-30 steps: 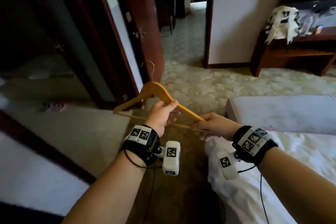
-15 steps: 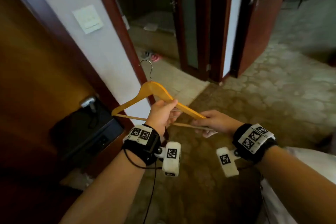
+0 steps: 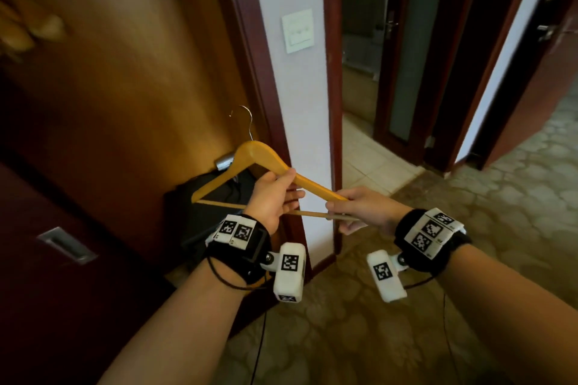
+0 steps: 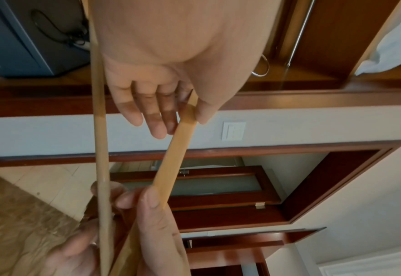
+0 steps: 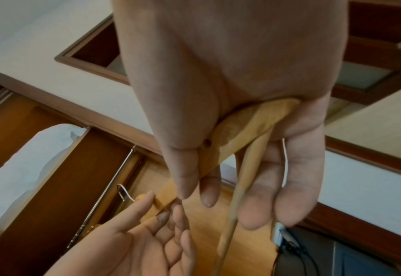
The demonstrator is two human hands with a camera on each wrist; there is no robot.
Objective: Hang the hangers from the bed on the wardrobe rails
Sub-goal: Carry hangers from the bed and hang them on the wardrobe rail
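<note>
A yellow wooden hanger [image 3: 259, 156] with a metal hook [image 3: 247, 122] is held level in front of the open wardrobe [image 3: 109, 78]. My left hand [image 3: 291, 187] pinches its right arm between thumb and fingers. Just right of it, my right hand [image 3: 334, 212] grips the hanger's right end and crossbar. The left wrist view shows the hanger arm [image 4: 178, 149] passing under my thumb. The right wrist view shows the hanger end [image 5: 253, 127] in my palm and a metal wardrobe rail [image 5: 114, 183] beyond the hook. Blurred pale wooden shapes [image 3: 22, 31] hang at the wardrobe's upper left.
A black safe [image 3: 206, 206] sits inside the wardrobe behind the hanger. A dark sliding door with a recessed handle [image 3: 65, 244] stands at lower left. To the right are a wall strip with a light switch [image 3: 297, 30], an open doorway [image 3: 359, 87] and patterned floor [image 3: 469, 244].
The view has swung left, from the bed and hallway to the open wardrobe. Both hands keep the same hold on the hanger. The bed has left the view.
</note>
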